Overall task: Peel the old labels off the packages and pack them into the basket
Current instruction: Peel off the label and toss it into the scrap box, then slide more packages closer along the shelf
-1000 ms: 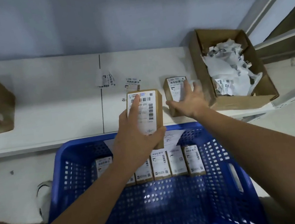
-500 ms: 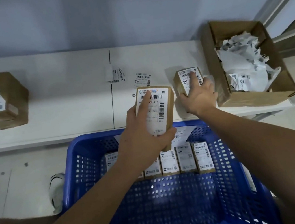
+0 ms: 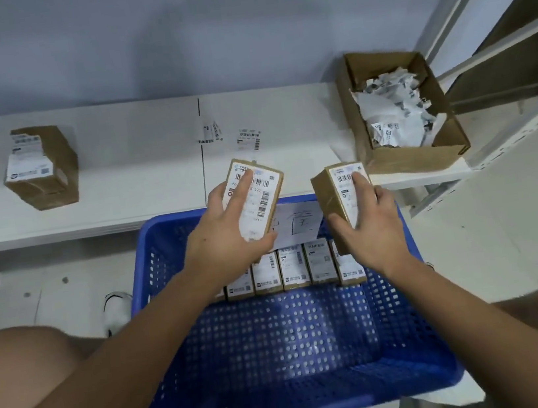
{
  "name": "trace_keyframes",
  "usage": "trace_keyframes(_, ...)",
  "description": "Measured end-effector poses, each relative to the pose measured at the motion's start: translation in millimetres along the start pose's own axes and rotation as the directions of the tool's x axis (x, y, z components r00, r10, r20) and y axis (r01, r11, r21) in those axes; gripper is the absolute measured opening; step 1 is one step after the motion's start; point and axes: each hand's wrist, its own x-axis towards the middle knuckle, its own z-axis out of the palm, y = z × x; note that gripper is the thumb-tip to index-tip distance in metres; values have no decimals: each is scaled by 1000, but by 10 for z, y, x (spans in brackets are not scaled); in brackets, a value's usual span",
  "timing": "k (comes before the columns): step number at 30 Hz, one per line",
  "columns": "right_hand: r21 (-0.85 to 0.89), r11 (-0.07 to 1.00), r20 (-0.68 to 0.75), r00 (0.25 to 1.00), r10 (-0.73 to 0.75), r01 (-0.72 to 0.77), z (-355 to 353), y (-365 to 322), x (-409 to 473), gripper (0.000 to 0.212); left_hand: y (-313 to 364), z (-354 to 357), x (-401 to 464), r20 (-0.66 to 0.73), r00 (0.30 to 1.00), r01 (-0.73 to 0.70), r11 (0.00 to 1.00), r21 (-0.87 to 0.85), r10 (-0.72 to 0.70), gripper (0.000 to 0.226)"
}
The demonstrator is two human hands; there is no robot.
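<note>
My left hand [image 3: 230, 233] grips a flat brown package [image 3: 264, 192] with a white barcode label, held above the far rim of the blue basket [image 3: 301, 348]. My right hand [image 3: 369, 224] grips a second, smaller labelled package [image 3: 330, 195], lifted off the shelf and held over the basket's far right corner. A row of several labelled packages [image 3: 292, 268] stands against the basket's far wall. One more brown package [image 3: 39, 168] sits on the white shelf [image 3: 120, 186] at the left.
An open cardboard box [image 3: 408, 158] with crumpled peeled labels stands on the shelf at the right. Two loose labels [image 3: 248, 137] lie on the shelf behind my hands. A metal rack frame [image 3: 519, 123] runs along the right. My knees flank the basket.
My right hand has taken the small package off the shelf and drawn it back over the basket. My left hand has tilted its package slightly and moved it nearer.
</note>
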Motion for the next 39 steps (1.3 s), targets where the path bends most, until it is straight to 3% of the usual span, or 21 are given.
trace_keyframes(6, -64, 992, 48, 992, 113, -110, 175, 430, -527, 86, -138, 572, -320, 121, 987, -128, 972, 197, 105, 104)
trace_keyframes(10, -62, 961, 111, 955, 276, -271, 506, 788, -635, 84, -231, 1089, -355, 225, 974, -24, 989, 145, -9, 106)
trace_keyframes(14, -107, 877, 191, 856, 480, -468, 995, 1175, -680, 84, -288, 1707, -357, 298, 951, 18, 977, 213, -83, 107)
trace_keyframes(19, -259, 816, 292, 763, 576, -517, 1508, 1652, -618, 84, -375, 2508, -430, 442, 881, 113, 982, 149, -168, 107)
trace_keyframes(23, -284, 792, 304, 733, 608, -540, 1820, 1930, -497, 82, -428, 3008, -495, 545, 809, 156, 975, 158, -218, 109)
trace_keyframes(29, -195, 868, 342, 797, 497, -457, 2139, 2346, -346, 87, -480, 3430, -464, 645, 730, 225, 970, 88, -228, 110)
trace_keyframes(34, -184, 884, 367, 804, 468, -431, 2329, 2479, -343, 94, -421, 3540, -386, 609, 773, 209, 978, 15, -175, 109)
trace_keyframes(39, -248, 891, 395, 801, 451, -379, 2381, 2524, -441, 83, -413, 3567, -380, 613, 762, 234, 971, 42, -210, 109)
